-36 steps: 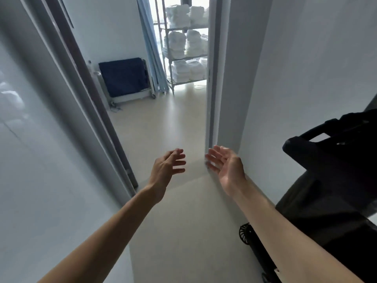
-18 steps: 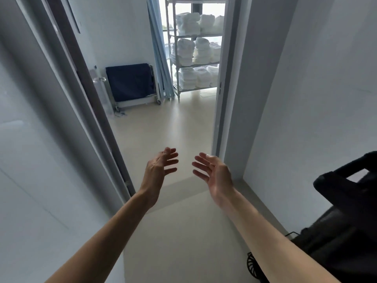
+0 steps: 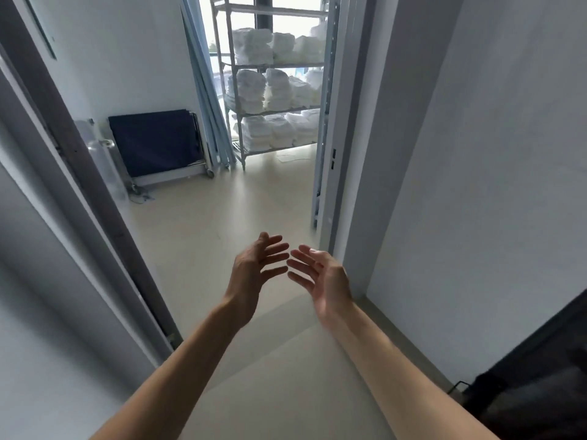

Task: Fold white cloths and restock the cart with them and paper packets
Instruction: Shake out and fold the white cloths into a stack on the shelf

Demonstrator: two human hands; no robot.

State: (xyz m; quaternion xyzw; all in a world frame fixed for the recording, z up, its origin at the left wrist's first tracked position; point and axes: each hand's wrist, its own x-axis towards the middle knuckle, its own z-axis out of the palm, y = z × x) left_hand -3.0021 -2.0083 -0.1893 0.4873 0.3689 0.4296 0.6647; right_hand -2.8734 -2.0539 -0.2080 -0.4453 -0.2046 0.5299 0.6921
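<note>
Open doorway with a dark brown wooden door [image 3: 95, 185] swung to the left, grey metal door frame [image 3: 327, 122] on the right. Past it, a dark navy folded panel on a wheeled metal frame [image 3: 155, 142] leans against the white back wall [image 3: 127, 58], pale blue curtain [image 3: 203, 90] just beside it. Cream glossy floor [image 3: 222, 211] throughout.

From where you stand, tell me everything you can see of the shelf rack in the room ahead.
The shelf rack is a pale, metal-looking frame of thin upright posts and wire-like tiers, standing upright on the light floor at the far end of the room, in front of a bright window. Three tiers show, each loaded with stacks of folded white cloths. Its right side is hidden behind the door frame. Blue curtain folds hang just left of it.
</note>
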